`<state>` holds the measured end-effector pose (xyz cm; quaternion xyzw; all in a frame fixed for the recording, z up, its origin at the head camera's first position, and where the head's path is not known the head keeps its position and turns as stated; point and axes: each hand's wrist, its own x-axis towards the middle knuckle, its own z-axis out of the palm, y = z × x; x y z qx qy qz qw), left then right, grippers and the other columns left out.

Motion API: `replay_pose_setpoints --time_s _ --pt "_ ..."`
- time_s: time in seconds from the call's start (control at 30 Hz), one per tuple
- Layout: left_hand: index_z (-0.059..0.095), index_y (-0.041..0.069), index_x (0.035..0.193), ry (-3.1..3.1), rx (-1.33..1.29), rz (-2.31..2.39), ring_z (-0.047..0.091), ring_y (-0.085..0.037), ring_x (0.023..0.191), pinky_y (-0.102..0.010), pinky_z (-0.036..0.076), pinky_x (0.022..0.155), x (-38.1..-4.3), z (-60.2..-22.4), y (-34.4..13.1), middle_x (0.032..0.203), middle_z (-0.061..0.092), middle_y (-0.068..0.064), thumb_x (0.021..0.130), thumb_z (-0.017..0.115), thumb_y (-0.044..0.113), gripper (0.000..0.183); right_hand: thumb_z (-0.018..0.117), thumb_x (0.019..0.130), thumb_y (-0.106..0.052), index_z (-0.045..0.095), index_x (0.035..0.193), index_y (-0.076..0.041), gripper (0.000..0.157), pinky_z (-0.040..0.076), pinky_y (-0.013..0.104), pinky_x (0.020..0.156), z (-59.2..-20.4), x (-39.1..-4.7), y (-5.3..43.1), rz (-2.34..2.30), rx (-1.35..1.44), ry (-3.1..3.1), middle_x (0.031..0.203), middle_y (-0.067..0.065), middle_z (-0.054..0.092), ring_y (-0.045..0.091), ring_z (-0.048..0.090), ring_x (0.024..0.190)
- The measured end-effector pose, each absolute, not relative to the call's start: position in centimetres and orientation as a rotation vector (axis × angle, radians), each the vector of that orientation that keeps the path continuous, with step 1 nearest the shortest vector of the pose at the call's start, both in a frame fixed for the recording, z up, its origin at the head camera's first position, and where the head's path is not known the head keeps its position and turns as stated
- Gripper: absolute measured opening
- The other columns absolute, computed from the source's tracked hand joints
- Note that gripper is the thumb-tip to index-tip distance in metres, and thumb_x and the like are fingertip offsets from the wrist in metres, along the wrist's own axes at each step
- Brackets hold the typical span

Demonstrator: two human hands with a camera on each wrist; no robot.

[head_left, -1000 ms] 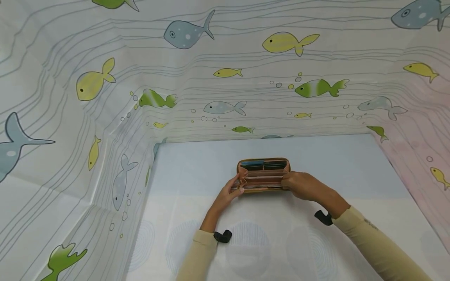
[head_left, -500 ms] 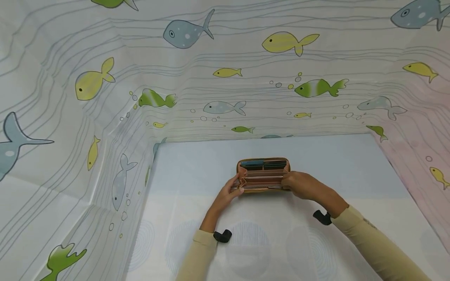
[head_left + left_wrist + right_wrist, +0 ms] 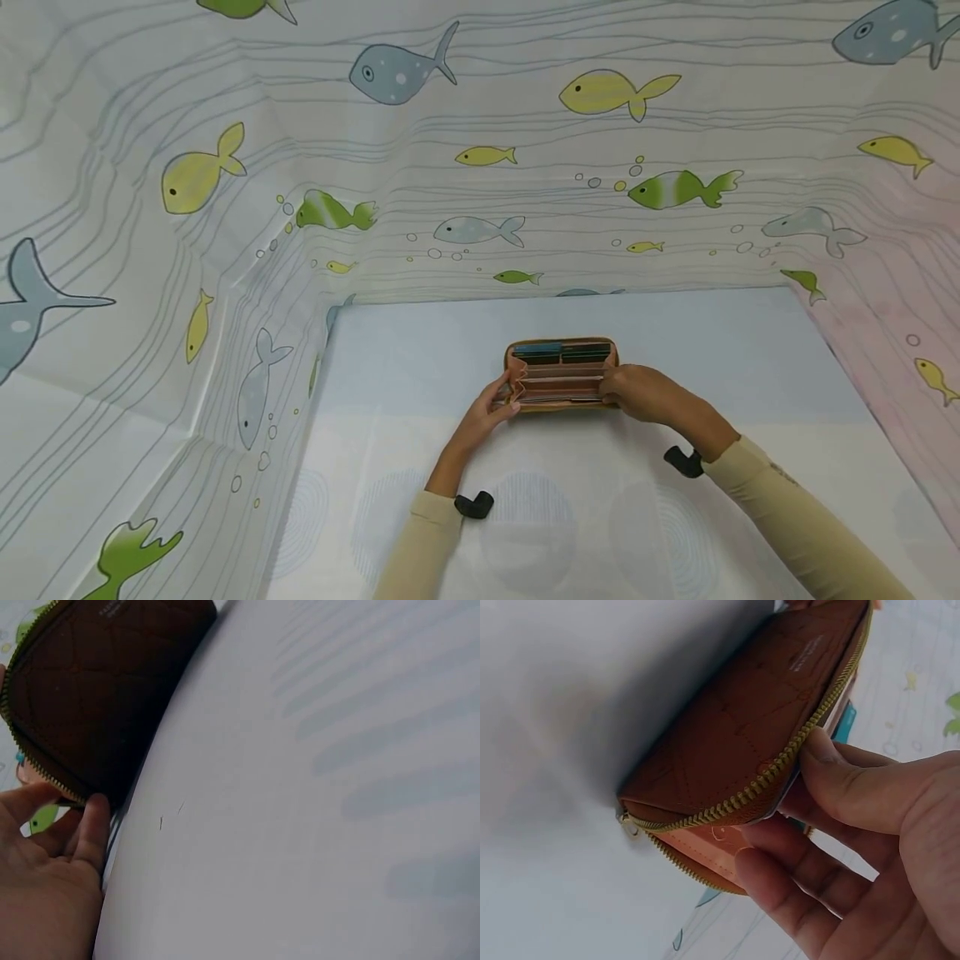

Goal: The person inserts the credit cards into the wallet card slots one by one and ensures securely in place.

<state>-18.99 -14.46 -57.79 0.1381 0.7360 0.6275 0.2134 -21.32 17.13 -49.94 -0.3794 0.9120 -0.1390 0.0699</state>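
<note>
A brown quilted wallet stands unzipped on the table, its pinkish-tan compartments facing up in the head view. Cards, some blue and some dark, sit in slots along its far inner side. My left hand holds the wallet's left end, its fingers at the lower corner of the wallet in the left wrist view. At the opposite end my right hand pinches the near side, the thumb on the gold zipper edge of the wallet. Its fingertips are partly hidden behind that edge.
The table has a pale blue far part and a white near part with faint striped circles. Fish-patterned sheeting rises behind it and on both sides. A black wrist camera is on the left wrist, another black camera on the right.
The right forearm and wrist have shifted very slightly left and up. Both hands keep their holds on the wallet, which stays in the same place, unzipped.
</note>
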Motion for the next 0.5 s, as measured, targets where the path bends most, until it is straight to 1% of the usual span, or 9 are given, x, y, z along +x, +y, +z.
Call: replay_pose_setpoints --time_s 0.03,0.17,0.27,0.33,0.5 --pt "0.016 0.012 0.161 2.045 0.389 1.745 0.040 -0.041 0.140 -0.050 0.046 0.102 -19.0 -57.8 -14.5 0.163 0.021 -0.020 0.102 0.054 0.022 0.071 0.075 0.085 0.000 0.078 0.088 -0.008 0.009 0.054 0.024 0.065 -49.9 -21.3 17.1 -0.425 -1.135 2.741 0.082 0.003 0.073 0.012 0.068 0.074" --pt "0.017 0.011 0.161 2.041 0.379 1.754 0.041 -0.042 0.138 -0.054 0.045 0.102 -18.8 -57.9 -14.5 0.162 0.023 -0.021 0.102 0.054 0.022 0.071 0.070 0.089 0.001 0.074 0.083 -0.007 0.011 0.047 0.023 0.059 -49.7 -21.3 16.9 -0.445 -1.111 2.710 0.073 0.000 0.066 0.005 0.055 0.064" --pt "0.017 0.012 0.161 2.033 0.375 1.747 0.041 -0.042 0.138 -0.054 0.045 0.102 -18.8 -58.0 -14.5 0.162 0.022 -0.020 0.102 0.054 0.022 0.071 0.068 0.091 0.001 0.072 0.081 -0.006 0.013 0.045 0.022 0.057 -49.6 -21.4 16.8 -0.465 -1.109 2.683 0.071 0.000 0.062 0.003 0.048 0.062" --pt "0.016 0.013 0.162 2.032 0.374 1.741 0.041 -0.042 0.138 -0.055 0.045 0.102 -18.9 -58.4 -14.5 0.163 0.021 -0.020 0.103 0.053 0.021 0.070 0.070 0.090 0.000 0.074 0.084 -0.007 0.010 0.046 0.020 0.058 -49.6 -21.4 16.8 -0.475 -1.117 2.680 0.074 0.000 0.064 0.001 0.050 0.064" --pt "0.017 0.017 0.162 2.061 0.364 1.761 0.042 -0.041 0.137 -0.054 0.046 0.099 -19.5 -60.7 -14.4 0.163 0.022 -0.019 0.103 0.053 0.022 0.070 0.071 0.090 -0.002 0.074 0.084 -0.008 0.009 0.048 0.020 0.059 -49.6 -21.5 16.8 -0.478 -1.125 2.679 0.075 -0.001 0.063 0.001 0.053 0.065"
